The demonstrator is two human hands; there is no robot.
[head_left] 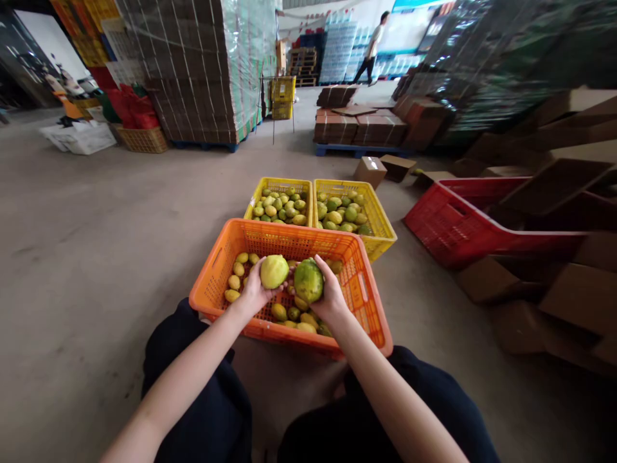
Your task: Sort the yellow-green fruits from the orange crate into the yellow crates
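My left hand (pixel 258 289) is wrapped round a yellow-green lemon (pixel 274 271). Close beside it, my right hand (pixel 331 297) grips a larger, greener, bumpy-skinned lemon (pixel 308 281). Both fruits are held up over an orange plastic crate (pixel 219 257) that stands between my knees. Inside that crate, small yellow lemons (pixel 234 281) lie at the left, and more lemons (pixel 306 321) are gathered below my right hand. The hands and held fruits hide part of the crate's floor.
Two yellow crates (pixel 390 236) of green and yellow lemons stand just beyond. To the right are a red crate (pixel 446 238) and loose cardboard boxes (pixel 578 296). Wrapped pallet stacks (pixel 187 71) rise behind. A person (pixel 373 50) walks in the background.
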